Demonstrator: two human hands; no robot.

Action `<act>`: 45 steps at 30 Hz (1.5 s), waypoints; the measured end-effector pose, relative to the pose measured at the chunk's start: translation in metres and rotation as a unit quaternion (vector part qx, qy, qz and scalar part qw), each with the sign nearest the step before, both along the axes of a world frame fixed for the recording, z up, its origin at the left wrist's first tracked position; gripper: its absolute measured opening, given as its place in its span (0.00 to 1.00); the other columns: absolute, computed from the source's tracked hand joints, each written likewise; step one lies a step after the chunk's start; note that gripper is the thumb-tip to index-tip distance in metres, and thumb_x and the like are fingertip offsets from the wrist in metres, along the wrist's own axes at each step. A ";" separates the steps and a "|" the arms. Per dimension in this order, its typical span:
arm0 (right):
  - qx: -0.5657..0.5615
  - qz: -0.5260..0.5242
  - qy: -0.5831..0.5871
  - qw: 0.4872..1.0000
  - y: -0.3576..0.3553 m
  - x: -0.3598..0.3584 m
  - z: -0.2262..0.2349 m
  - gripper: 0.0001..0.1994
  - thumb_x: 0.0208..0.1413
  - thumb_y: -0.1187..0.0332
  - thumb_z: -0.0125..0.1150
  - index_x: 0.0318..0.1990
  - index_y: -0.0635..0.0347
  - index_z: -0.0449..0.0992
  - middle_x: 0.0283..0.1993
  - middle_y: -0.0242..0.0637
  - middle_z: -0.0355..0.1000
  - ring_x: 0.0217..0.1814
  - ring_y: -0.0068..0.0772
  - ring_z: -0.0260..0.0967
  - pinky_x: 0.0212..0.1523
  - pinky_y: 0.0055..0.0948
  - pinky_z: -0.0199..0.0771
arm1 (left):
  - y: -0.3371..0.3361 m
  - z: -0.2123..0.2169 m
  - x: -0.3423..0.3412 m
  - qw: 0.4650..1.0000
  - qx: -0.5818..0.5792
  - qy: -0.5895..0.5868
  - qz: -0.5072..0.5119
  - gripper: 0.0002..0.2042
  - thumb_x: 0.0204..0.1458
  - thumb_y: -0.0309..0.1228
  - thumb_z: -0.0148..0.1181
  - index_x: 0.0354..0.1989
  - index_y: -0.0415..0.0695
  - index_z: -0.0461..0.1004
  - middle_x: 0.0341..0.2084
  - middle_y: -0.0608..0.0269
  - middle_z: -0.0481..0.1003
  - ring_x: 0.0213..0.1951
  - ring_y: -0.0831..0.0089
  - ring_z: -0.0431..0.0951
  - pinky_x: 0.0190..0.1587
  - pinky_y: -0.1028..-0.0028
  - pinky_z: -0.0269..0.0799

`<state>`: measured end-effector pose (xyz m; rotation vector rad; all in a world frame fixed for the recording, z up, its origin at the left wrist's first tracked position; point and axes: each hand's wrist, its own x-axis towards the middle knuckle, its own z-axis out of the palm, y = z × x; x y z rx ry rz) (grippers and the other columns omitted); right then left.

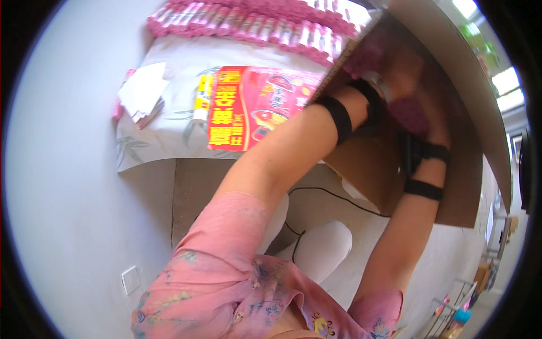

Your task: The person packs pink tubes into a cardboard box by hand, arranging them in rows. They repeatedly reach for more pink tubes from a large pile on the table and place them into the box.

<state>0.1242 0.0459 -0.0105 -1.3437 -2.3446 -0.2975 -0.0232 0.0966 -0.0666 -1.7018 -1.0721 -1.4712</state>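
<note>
Table [164,141] by white wall [62,169] | hands in cardboard box [451,113] | fingers' state hidden

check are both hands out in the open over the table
No, the left hand and right hand reach inside the tilted cardboard box.

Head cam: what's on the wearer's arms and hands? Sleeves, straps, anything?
Both forearms are bare. Short pink sleeves with a floral print end near the elbows. The left arm carries two black bands: one on the forearm, one at the wrist. The right arm has a black band on the forearm and a black strap at the wrist. Both hands sit inside a cardboard box, blurred.
</note>
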 end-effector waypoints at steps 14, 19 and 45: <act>0.054 -0.052 -0.105 0.992 -0.002 0.066 0.009 0.21 0.72 0.55 0.45 0.49 0.64 0.80 0.46 0.59 0.77 0.45 0.58 0.77 0.48 0.52 0.75 | -0.324 0.117 -0.275 0.675 -0.680 -0.121 -0.258 0.11 0.59 0.31 0.67 0.46 0.38 0.79 0.35 0.63 0.82 0.38 0.75 0.81 0.43 0.74 0.77; 0.137 -0.054 -0.049 0.988 -0.003 0.075 0.011 0.22 0.71 0.54 0.47 0.55 0.64 0.77 0.58 0.58 0.74 0.59 0.58 0.72 0.59 0.51 0.70 | -0.223 0.042 -0.460 0.819 -0.526 -0.038 0.226 0.29 0.56 0.46 0.65 0.60 0.38 0.72 0.48 0.43 0.79 0.53 0.55 0.80 0.56 0.62 0.75; 0.036 -0.138 -0.053 0.988 -0.051 0.040 0.026 0.24 0.66 0.48 0.54 0.55 0.61 0.77 0.56 0.54 0.76 0.59 0.60 0.73 0.59 0.51 0.71 | -0.173 0.000 -0.435 0.756 -0.434 0.032 0.489 0.18 0.62 0.29 0.51 0.58 0.35 0.70 0.54 0.40 0.72 0.55 0.43 0.75 0.57 0.52 0.73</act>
